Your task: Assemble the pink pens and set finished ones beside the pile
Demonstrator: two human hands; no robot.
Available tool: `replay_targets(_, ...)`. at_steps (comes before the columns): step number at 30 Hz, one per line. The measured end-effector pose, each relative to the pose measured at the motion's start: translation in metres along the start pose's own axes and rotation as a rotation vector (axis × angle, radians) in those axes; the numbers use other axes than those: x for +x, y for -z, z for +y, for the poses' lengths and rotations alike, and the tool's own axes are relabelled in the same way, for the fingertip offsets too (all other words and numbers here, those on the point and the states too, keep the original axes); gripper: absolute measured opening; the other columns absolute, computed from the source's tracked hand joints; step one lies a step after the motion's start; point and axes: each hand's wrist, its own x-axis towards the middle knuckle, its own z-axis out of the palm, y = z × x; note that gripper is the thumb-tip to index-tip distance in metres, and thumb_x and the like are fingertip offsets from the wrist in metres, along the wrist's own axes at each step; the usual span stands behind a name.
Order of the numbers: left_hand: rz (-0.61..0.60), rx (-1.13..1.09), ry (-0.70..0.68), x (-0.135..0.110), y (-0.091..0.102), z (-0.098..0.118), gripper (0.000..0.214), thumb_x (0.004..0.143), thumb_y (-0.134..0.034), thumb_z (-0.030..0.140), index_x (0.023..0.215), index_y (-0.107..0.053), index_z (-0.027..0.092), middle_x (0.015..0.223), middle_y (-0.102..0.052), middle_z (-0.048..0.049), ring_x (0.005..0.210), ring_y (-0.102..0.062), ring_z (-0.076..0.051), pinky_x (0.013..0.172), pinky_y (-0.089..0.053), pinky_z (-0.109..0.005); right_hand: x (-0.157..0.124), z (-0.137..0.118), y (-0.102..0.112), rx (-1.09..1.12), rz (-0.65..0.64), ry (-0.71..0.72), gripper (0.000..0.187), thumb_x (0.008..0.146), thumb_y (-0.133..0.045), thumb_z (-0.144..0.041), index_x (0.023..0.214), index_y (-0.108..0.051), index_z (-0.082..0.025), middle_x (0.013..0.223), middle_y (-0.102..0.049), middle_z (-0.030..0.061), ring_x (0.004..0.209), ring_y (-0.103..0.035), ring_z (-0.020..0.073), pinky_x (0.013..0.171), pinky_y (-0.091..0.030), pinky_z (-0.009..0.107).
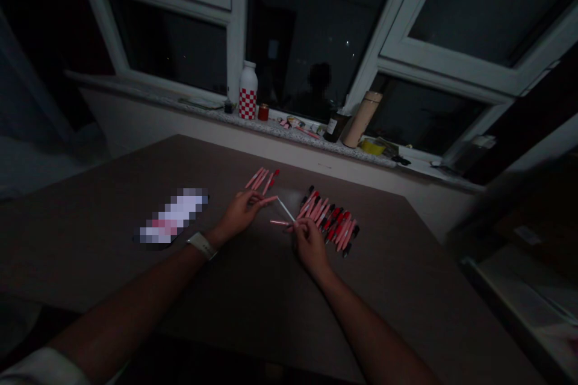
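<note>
pink plastic pen barrels [267, 200] pinched: left hand [238, 215], right hand [310, 246]

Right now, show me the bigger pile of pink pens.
In the head view, the bigger pile of pink pens lies on the brown table just beyond and right of the right hand, with a smaller bunch to its left.

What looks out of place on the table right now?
A pixelated patch on the brown table, left of the left hand, hides whatever lies there. The pink pens by the right hand lie jumbled and overlapping, and a thin pale rod runs bare between the hands.
</note>
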Motion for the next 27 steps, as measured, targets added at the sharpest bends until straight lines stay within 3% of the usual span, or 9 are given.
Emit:
replay_targets(4,0.045,-0.185,0.083,0.003,0.001,0.005,0.032,0.089,-0.056,0.046,0.100,-0.064,0.018,0.099,-0.072,-0.0081,0.089,-0.068,-0.022,0.075,-0.052,-0.033,0.001,0.000,0.000,0.052,0.001,-0.002,0.033,0.092,-0.052,-0.055,0.092,-0.058,-0.022,0.078,-0.072,0.0037,0.057,-0.060,0.0162,0.050,-0.042,0.025)
replay_targets(10,0.095,-0.299,0.132,0.004,0.003,0.010,0.035,0.086,-0.057,0.048,0.099,-0.063,0.017,0.102,-0.072,-0.0092,0.094,-0.067,-0.024,0.080,-0.052,-0.034,0.000,-0.003,0.001,0.061,-0.003,-0.010,0.034,0.092,-0.053,-0.056,0.093,-0.058,-0.022,0.078,-0.072,0.0038,0.060,-0.061,0.0165,0.051,-0.042,0.024)
replay_targets(27,0.109,-0.252,0.130,0.003,0.004,0.010,0.033,0.088,-0.056,0.043,0.105,-0.065,0.015,0.102,-0.071,-0.0091,0.085,-0.063,-0.021,0.073,-0.049,-0.031,0.001,0.000,0.002,-0.014,0.002,0.024,0.031,0.094,-0.051,-0.051,0.090,-0.057,-0.021,0.074,-0.071,0.0037,0.062,-0.062,0.0173,0.054,-0.042,0.025)
